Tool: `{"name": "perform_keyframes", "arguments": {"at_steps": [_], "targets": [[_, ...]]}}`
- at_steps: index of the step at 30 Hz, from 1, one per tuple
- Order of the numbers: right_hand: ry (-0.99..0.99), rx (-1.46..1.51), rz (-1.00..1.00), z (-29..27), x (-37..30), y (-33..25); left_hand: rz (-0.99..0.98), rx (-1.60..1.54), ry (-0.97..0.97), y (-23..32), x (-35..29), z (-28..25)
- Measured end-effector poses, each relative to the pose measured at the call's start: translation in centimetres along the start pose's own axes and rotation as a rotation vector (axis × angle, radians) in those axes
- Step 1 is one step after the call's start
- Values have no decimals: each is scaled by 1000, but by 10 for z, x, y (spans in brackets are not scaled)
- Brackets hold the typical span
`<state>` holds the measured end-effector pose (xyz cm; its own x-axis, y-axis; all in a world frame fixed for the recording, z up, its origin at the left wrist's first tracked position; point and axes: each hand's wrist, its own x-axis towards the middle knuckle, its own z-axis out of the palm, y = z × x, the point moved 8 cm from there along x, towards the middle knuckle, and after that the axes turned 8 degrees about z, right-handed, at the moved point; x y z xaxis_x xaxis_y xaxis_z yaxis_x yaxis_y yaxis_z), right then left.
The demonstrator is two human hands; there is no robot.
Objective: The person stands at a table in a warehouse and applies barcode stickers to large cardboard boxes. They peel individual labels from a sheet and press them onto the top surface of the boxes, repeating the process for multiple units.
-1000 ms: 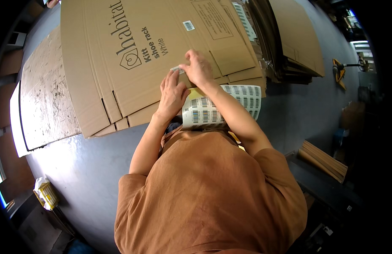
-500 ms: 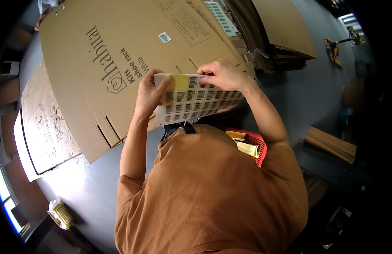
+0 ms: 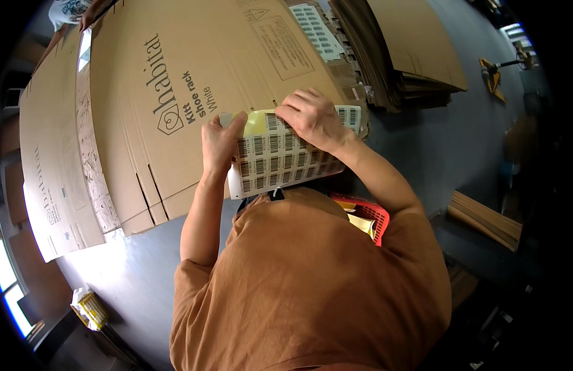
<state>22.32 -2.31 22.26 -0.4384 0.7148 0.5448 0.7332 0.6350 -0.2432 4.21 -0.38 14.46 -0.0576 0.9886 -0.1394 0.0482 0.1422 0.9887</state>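
Note:
A sheet of barcode labels (image 3: pixel 274 162), white with a yellow bare patch near its top left, is held up in front of my body. My left hand (image 3: pixel 222 141) grips its left edge, thumb on the front and fingers behind. My right hand (image 3: pixel 311 120) is closed at the top edge, fingertips pinched at a label beside the yellow patch. Whether that label is lifted is hidden by the fingers. Behind the sheet lies a large flat brown carton (image 3: pixel 193 154) with dark print.
At left another flat carton (image 3: pixel 57 154) lies near a co-worker's hand (image 3: pixel 87 21). Further label sheets (image 3: pixel 315 31) rest beyond the carton, beside stacked cardboard (image 3: pixel 416 49). A red basket (image 3: pixel 380 222) with yellow paper stands at my right side. A yellow pallet jack (image 3: pixel 492 77) is far right.
My right hand has moved left along the sheet's top edge. A flat carton now covers the pale board at left. The white label seen on the front carton is no longer visible there.

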Motion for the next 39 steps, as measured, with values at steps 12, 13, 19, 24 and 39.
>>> {"name": "perform_keyframes", "arguments": {"at_steps": [12,13,19,24,39], "targets": [[-663,572,421,170,108,156,335,599,-177,-36,44,21],[-697,528,423,187,108,160,468,688,-189,-28,46,27],[-757,438,375,211,110,153,752,759,-287,-19,60,44],[-754,331,414,205,111,153,730,875,-351,-27,83,55],[-230,1050,1083,117,14,67,786,823,-349,-29,-59,-7]]}}
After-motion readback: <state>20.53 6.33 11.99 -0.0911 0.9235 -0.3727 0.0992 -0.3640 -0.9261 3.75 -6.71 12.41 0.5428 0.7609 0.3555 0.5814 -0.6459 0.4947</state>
